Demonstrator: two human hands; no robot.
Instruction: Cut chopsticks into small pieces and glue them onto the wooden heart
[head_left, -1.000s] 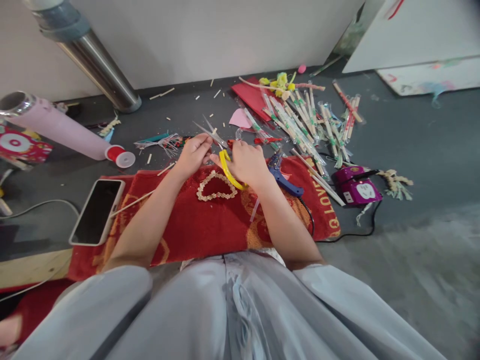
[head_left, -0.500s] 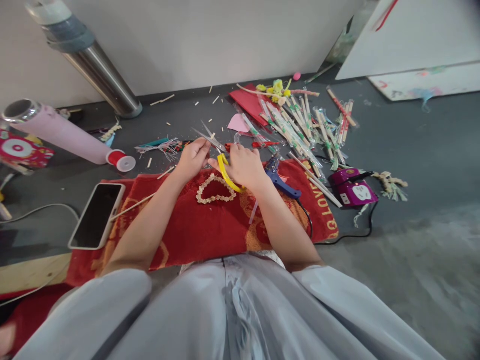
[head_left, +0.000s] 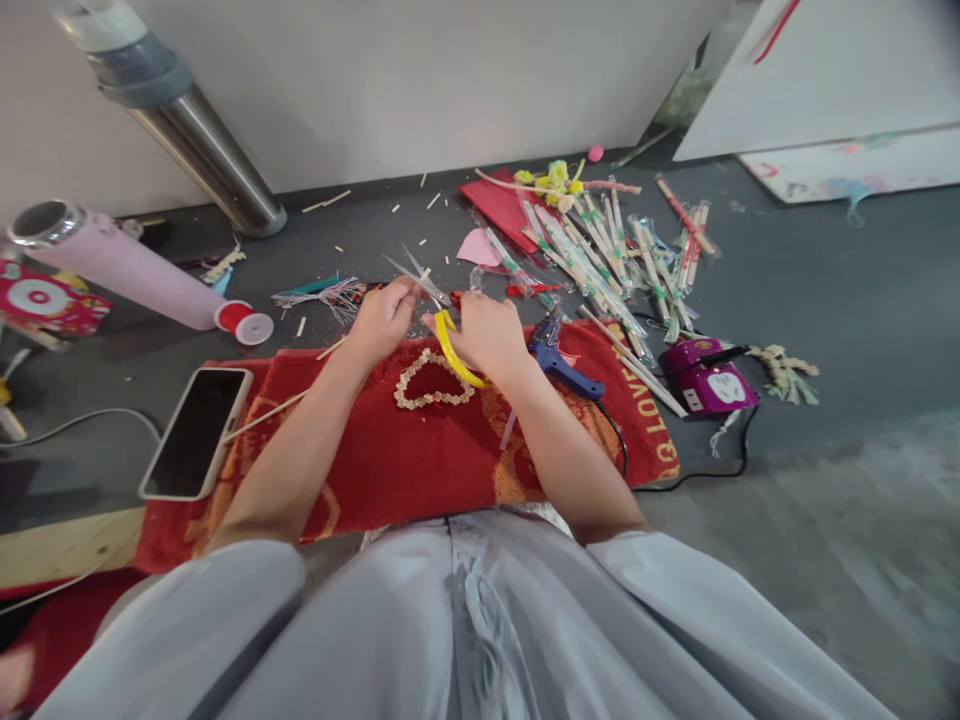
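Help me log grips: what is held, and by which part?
The right hand holds scissors by the yellow handle; whether the left hand holds anything cannot be told.

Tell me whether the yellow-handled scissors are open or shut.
Open: the yellow-handled scissors, held in the right hand, show two blades spread into a V.

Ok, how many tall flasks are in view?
2: the steel flask by the wall at the back left, and the pink flask farther left and nearer, beside the red spool. Others could be hidden behind the white board.
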